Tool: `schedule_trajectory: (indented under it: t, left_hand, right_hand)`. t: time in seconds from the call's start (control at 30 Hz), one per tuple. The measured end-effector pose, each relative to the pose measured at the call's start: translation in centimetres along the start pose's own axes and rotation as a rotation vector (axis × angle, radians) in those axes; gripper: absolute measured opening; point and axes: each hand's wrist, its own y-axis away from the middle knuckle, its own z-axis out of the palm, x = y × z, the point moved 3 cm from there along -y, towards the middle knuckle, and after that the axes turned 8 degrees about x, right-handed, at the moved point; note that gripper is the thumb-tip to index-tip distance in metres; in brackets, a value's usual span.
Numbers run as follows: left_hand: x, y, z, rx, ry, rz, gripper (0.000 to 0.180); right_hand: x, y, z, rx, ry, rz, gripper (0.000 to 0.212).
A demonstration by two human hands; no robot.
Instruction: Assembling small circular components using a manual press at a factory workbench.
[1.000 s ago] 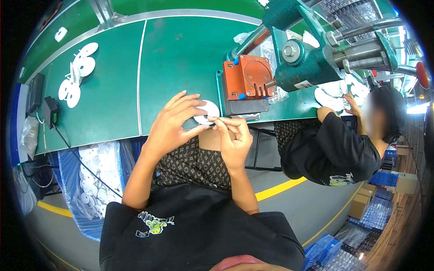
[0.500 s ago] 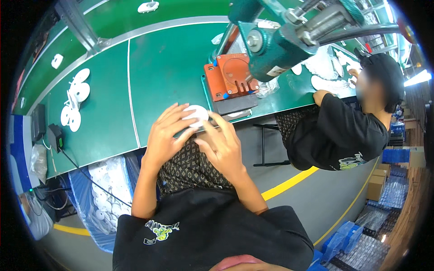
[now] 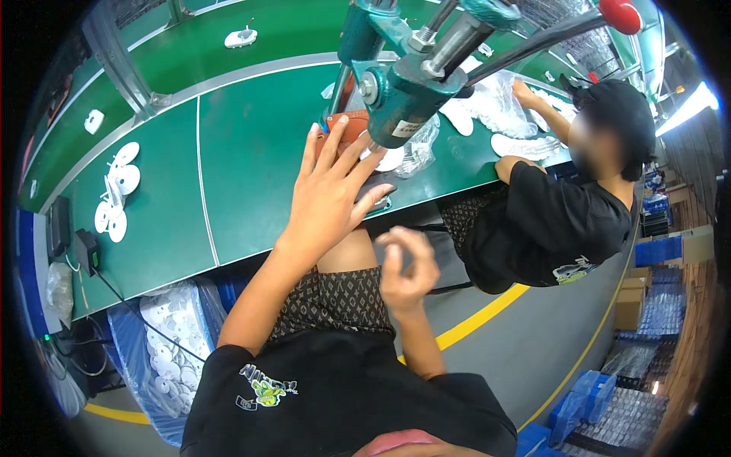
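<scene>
A blue-lined bin [image 3: 131, 346] holds white discs [image 3: 171, 367]. The left hand [image 3: 324, 196] spreads over an orange fixture [image 3: 354, 126]; the right hand [image 3: 411, 276] curls. I cannot tell whether either grip holds anything.

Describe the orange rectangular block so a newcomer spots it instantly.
Find the green metal press on the green tabletop. Low on the press, partly covered by the person's spread left hand, sits the orange rectangular block. Its solid orange colour sets it apart from the crumpled clear plastic bag nearby.
</scene>
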Motion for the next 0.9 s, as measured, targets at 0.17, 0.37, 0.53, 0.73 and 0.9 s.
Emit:
schedule_trajectory:
  t: [0.17,0.37,0.53,0.73,0.9]
  left_hand:
    - [0.4,0.3,-0.6,0.027,-0.043,-0.003,0.041]
    - [-0.1,-0.3,-0.2,0.091,-0.012,0.108,0.028]
    - [0.1,0.1,-0.3,0.204,0.000,0.127,0.031]
    - [-0.2,0.1,-0.4,0.164,-0.081,0.047,0.029]
    - [-0.7,-0.4,-0.3,0.134,-0.117,0.024,0.033]
  right_hand:
    - [-1.9,-15.1,-3.8,0.558,0.039,-0.314,0.042]
    - [-7.1,-32.1,-1.6,0.324,-0.146,-0.317,0.022]
    - [-7.1,-33.2,-1.4,0.163,-0.234,-0.235,0.028]
    - [-6.5,-32.9,-1.2,0.225,-0.306,-0.135,0.029]
    - [-6.9,-32.6,-1.1,0.241,-0.327,-0.188,0.029]
